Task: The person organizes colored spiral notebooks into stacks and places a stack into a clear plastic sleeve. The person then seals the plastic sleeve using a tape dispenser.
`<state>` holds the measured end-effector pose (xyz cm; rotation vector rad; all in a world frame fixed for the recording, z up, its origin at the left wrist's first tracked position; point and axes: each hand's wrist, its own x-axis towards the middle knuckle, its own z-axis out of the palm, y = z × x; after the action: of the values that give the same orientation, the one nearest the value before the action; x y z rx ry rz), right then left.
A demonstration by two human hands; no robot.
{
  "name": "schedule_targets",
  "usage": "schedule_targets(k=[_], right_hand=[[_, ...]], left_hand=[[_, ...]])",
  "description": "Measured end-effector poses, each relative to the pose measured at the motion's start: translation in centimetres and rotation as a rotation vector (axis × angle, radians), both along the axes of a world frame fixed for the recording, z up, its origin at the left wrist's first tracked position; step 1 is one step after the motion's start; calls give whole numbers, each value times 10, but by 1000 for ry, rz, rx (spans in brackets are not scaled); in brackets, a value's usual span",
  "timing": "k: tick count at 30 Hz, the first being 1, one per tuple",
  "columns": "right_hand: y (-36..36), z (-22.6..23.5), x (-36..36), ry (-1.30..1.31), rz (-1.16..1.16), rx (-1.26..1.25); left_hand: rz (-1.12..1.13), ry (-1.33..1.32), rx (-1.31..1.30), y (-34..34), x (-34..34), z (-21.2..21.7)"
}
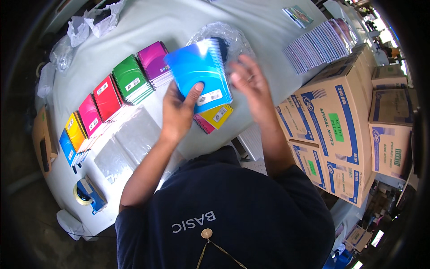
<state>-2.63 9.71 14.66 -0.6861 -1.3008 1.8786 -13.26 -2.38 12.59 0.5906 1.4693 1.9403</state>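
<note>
My left hand [179,110] grips a blue spiral notebook [195,67] by its lower left corner, thumb on the cover. Its wire binding runs along the right edge. Just right of that binding, my right hand [251,80] is raised with fingers apart and holds nothing; motion blurs it a little. Below the blue notebook, a yellow notebook [222,113] and a pink notebook [204,125] peek out, mostly covered. To the left runs a slanting row of notebook stacks: purple [151,56], green [129,74], red [105,95], pink [89,112], yellow [74,130] and blue [67,145].
Clear plastic sleeves [134,141] lie between the row and my left forearm. A blue tape dispenser [95,196] sits at the table's near left. Crumpled clear plastic [239,38] lies behind the held notebook. Cardboard boxes [331,101] and a long notebook stack [313,49] stand right.
</note>
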Motion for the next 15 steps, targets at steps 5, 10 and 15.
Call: schedule_targets(k=[5, 10, 15], right_hand=[[27, -84, 4, -502, 385, 256], [24, -124, 18, -853, 303, 702], [2, -155, 22, -517, 431, 365]], left_hand=[[-318, -90, -699, -21, 17, -46], [-412, 471, -1298, -30, 12, -63], [116, 111, -447, -41, 18, -118]])
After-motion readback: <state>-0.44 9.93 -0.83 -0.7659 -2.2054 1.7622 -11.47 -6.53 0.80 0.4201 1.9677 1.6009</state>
